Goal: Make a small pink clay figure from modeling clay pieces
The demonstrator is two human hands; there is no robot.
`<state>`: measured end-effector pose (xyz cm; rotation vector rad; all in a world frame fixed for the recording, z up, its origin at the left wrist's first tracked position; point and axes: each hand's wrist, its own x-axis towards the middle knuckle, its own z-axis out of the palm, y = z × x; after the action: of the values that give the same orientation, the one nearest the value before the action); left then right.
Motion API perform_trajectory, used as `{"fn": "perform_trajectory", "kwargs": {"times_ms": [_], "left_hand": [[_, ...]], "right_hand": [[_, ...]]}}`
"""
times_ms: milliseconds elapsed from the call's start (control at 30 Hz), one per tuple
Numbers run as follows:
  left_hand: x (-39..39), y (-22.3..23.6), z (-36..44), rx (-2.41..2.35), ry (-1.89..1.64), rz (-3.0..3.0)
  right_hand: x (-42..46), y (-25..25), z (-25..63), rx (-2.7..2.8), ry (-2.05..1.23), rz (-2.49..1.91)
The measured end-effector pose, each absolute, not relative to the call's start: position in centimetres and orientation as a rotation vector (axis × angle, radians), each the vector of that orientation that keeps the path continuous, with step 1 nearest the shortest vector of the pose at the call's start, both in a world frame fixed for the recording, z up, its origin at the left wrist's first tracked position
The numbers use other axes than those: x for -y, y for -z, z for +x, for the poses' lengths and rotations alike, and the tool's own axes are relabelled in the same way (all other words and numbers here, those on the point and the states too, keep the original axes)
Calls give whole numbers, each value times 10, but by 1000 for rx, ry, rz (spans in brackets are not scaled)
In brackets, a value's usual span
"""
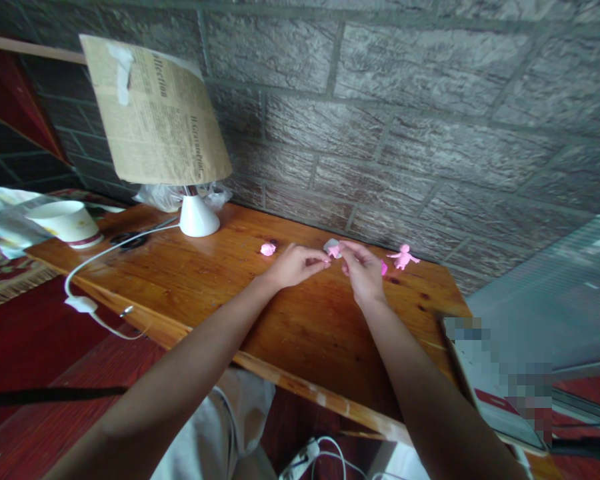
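Note:
Over the far middle of the wooden table, my hands meet with their fingertips close together. My left hand [300,265] is closed in a pinch, a tiny pink bit at its fingertips. Between the thumb and fingers of my right hand [364,270] is a small piece of pink modelling clay [334,252]. Just behind it shows a whitish round thing [331,244], too small to make out. A pink clay lump [268,249] lies left of my left hand. Right of my right hand stand a brighter magenta piece [384,268], partly hidden, and a small pink figure [404,257] with arms spread.
A lamp [199,217] with a newsprint shade stands at the table's back left, its white cord [105,255] hanging over the front edge. Near it are black scissors [130,240] and a paper cup [70,223]. A brick-patterned wall [300,133] closes off the back.

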<state>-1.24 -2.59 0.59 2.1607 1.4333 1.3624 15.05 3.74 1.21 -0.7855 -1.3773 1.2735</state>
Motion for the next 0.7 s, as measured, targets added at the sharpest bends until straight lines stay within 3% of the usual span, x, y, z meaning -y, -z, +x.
{"fn": "perform_trajectory", "kwargs": {"times_ms": [333, 700], "left_hand": [[24, -3, -12, -1450, -1336, 2127], [22, -4, -14, -1116, -1410, 1670]], "right_hand": [[-41, -10, 149, 1382, -1245, -806], [-42, -10, 149, 1362, -1267, -803]]}}
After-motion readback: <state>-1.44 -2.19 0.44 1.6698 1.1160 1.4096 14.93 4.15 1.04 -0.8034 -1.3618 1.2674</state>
